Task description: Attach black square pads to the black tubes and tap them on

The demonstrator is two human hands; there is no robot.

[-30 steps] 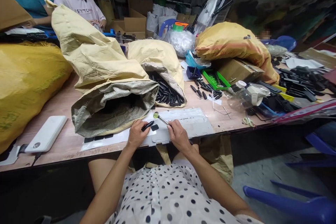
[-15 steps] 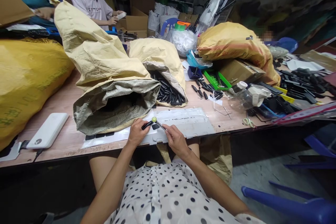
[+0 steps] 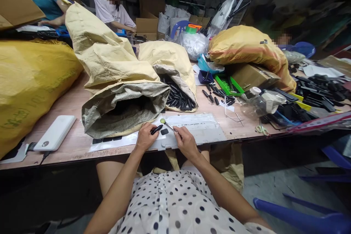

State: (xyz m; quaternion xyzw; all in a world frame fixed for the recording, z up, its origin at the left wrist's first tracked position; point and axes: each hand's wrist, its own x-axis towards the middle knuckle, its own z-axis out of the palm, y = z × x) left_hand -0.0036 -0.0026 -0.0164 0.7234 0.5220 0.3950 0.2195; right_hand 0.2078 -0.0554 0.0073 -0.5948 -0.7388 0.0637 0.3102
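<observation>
My left hand (image 3: 147,137) is closed around a slim black tube-shaped piece (image 3: 156,129), which points up and to the right. Between the fingers and thumb of my right hand (image 3: 185,140) is a thin metal rod (image 3: 170,127), slanting up and left. At the rod's far end shows a small round yellow-green piece (image 3: 162,121); whether it is fixed to the rod I cannot tell. A small black rounded pad (image 3: 164,131) lies on the white sheet just below the rod. Behind my hands, a large paper sack (image 3: 94,117) gapes toward me, its inside dark.
A second sack (image 3: 164,49) spills similar black pieces (image 3: 181,99). A white power bank (image 3: 55,133) lies left, scissors (image 3: 262,130) right. Beyond are a green tray (image 3: 229,85) and a yellow sack (image 3: 246,44). Two people sit across the table.
The black piece in my left hand and the yellow-green round piece have moved apart. The view has shifted slightly. Across the table, the person in the pale shirt has lowered their hands.
</observation>
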